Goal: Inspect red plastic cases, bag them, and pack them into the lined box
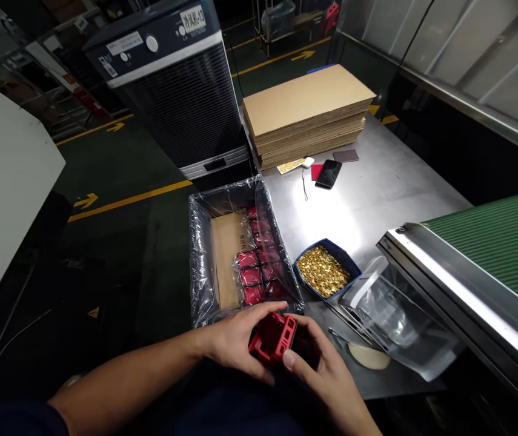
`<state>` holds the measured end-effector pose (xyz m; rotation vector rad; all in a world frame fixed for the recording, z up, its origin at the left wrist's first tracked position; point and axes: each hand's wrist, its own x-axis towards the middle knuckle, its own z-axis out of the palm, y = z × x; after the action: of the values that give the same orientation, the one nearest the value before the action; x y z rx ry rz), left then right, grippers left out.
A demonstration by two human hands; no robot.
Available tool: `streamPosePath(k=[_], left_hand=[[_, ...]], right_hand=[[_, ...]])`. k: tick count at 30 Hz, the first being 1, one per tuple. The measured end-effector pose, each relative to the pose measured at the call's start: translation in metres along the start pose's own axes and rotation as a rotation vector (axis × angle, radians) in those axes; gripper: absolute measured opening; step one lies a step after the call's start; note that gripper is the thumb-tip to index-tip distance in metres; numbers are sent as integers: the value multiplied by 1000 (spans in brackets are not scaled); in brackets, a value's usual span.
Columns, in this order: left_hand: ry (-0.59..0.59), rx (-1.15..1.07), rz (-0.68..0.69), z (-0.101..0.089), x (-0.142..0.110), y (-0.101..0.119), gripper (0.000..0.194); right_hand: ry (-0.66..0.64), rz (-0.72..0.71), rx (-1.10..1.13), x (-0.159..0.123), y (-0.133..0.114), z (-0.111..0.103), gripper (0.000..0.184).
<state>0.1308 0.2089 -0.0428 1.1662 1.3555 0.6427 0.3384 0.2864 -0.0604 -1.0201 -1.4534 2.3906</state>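
Between my two hands is a red plastic housing, hollow, with several cut-out openings along its near right side. My left hand wraps its left side, thumb below and fingers over the top. On the opposite side, my right hand grips it with the thumb pressed near the lower corner. Just beyond the hands stands a bin lined with clear plastic. Inside it, red plastic parts lie in rows on the right, beside a brown cardboard sheet.
A blue tray full of small brass-coloured pieces sits on the metal table. Nearby are a clear plastic container, a phone and stacked cardboard. A green conveyor belt borders the right; an air cooler stands behind the bin.
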Motion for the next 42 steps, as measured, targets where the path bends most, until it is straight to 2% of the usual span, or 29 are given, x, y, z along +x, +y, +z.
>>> streamPosePath(k=[7, 12, 15, 18, 22, 24, 29, 32, 37, 39, 42], left_hand=[[12, -85, -6, -2, 3, -8, 113], [8, -43, 37, -3, 6, -8, 109], [21, 10, 111, -3, 9, -4, 110], [26, 52, 166, -2, 11, 0, 111], [7, 55, 171, -4, 12, 4, 111], [6, -28, 131, -5, 12, 5, 109], [45, -359, 7, -5, 12, 10, 101], [32, -482, 8, -2, 11, 11, 93], [42, -631, -27, 7, 9, 9, 75], [107, -736, -88, 12, 9, 10, 73], [271, -877, -223, 19, 12, 12, 56]], right_hand=[[50, 101, 152, 14, 3, -2, 45], [54, 77, 94, 18, 1, -5, 47], [91, 107, 85, 21, 3, -9, 50], [135, 126, 104, 24, 10, -14, 56], [212, 133, 184, 23, 25, -16, 56], [187, 97, 216, 19, 31, -13, 57], [-45, -19, 136, 5, 35, 0, 76], [24, -11, 31, 2, 35, 7, 85], [93, -31, -86, 1, 39, 7, 84], [120, -36, -132, 0, 41, 6, 85], [144, -47, -241, -3, 42, 5, 85]])
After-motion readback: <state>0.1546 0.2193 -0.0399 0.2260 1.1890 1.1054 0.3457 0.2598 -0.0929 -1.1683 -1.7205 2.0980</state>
